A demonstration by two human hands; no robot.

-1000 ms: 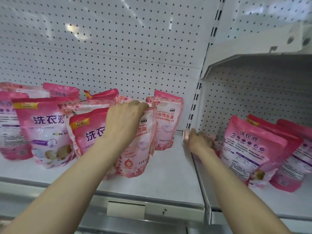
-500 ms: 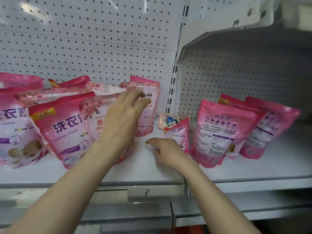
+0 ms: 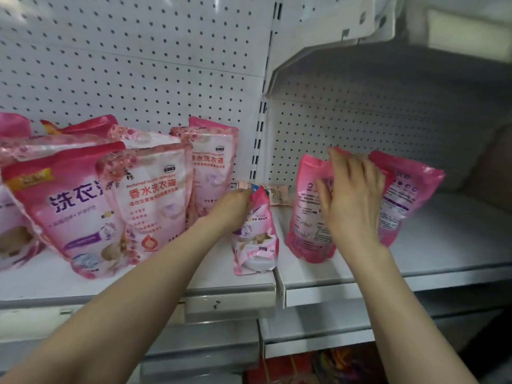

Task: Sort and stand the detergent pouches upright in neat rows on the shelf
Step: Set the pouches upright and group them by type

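My left hand grips the top of a small pink detergent pouch that stands tilted at the right end of the left shelf. My right hand lies spread on the front of a dark pink pouch on the right shelf, fingertips hooked over its top edge. Another pink pouch leans just behind it. To the left stand a floral white-and-pink pouch, a pink "NEW" pouch and a rear floral pouch, crowded and leaning.
A small packet lies flat at the back between the two shelves. A slotted upright post divides the pegboard bays. An upper shelf overhangs the right bay. Colourful goods sit on a lower level.
My left hand left the floral pouch and took the small pink pouch, pulling it forward. My right hand let that pouch go and moved right onto the dark pink pouch.
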